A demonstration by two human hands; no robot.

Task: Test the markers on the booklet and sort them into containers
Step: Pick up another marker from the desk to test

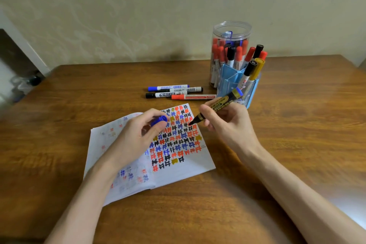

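Wooden table point(297, 128), four loose markers point(168, 94); right hand point(227, 125) pinches one uncapped marker point(221, 104), left hand point(134, 138) grips blue cap point(159, 120)

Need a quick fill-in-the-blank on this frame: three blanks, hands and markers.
1. The left hand holds a ____ cap over the booklet.
2. The right hand grips an uncapped marker, its tip aimed at the ____.
3. ____ capped markers lie on the table beyond the booklet.
Missing words: blue; booklet; four.
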